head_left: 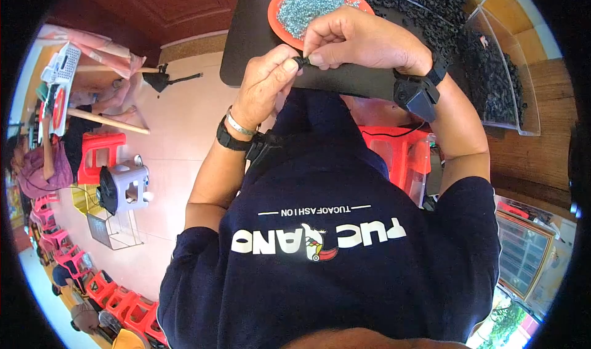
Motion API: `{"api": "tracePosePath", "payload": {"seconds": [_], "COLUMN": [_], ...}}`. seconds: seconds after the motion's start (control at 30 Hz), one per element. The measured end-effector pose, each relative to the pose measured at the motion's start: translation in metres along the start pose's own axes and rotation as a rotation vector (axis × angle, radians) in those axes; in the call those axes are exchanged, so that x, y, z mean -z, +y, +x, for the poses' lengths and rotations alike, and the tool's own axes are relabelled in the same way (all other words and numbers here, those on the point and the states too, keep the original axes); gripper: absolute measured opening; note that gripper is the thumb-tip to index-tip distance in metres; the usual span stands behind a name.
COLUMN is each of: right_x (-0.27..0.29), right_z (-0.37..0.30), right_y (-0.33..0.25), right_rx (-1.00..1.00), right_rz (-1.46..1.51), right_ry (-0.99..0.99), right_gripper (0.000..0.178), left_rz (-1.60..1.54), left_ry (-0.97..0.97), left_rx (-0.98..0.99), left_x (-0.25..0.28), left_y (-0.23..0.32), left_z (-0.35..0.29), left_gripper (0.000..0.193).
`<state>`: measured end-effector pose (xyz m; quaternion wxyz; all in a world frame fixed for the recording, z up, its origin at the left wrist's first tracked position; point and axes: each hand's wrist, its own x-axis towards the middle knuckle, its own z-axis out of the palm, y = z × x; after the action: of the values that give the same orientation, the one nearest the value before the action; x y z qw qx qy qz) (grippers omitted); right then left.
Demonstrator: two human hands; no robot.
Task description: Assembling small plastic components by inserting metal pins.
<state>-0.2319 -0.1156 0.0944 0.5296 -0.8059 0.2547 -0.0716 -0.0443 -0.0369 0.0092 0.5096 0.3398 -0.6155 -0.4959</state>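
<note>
Between the thumb and fingers of my left hand (263,83) is a small black plastic part (300,62), held over the near edge of the dark table (252,47). My right hand (363,40) is closed in a pinch right against the part's right end. Whatever its fingertips hold is too small to make out. Just beyond both hands, a red plate (275,18) carries a heap of small silvery metal pieces (308,9), which look like screws. Black straps with small boxes sit on both wrists, and a bracelet is on the left one.
Piles of small black parts (440,26) cover the table's right side, some inside a clear bin (529,103). A red stool (400,152) stands under the table edge. On the left are a white stool (132,183), several red stools and other people at work.
</note>
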Motion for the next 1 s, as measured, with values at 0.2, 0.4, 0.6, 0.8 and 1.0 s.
{"api": "tracePosePath", "payload": {"seconds": [0.2,0.4,0.6,0.8,1.0], "right_x": [-0.002,-0.006,-0.020,-0.029,-0.011], "right_z": [-0.002,-0.007,-0.010,-0.005,0.007], "right_y": [-0.005,-0.012,-0.002,0.001,-0.004], "right_rx": [0.034,0.108,0.256,0.271,0.202], "right_rz": [-0.173,-0.394,-0.738,-0.954,-0.801], "right_ry": [0.000,0.048,0.253,0.395,0.317], "right_gripper": [0.009,0.011,0.010,0.012,0.010], "left_rz": [0.193,0.367,0.558,0.575,0.473], "left_ry": [-0.079,-0.095,-0.036,0.147,0.253], "left_rx": [-0.061,-0.165,-0.200,-0.182,-0.121], "left_x": [0.007,0.002,-0.009,-0.025,-0.022], "left_y": [-0.002,0.006,0.007,-0.006,-0.003], "left_z": [0.003,0.004,0.003,0.000,0.005], "left_gripper": [0.033,0.032,0.020,0.017,0.019]}}
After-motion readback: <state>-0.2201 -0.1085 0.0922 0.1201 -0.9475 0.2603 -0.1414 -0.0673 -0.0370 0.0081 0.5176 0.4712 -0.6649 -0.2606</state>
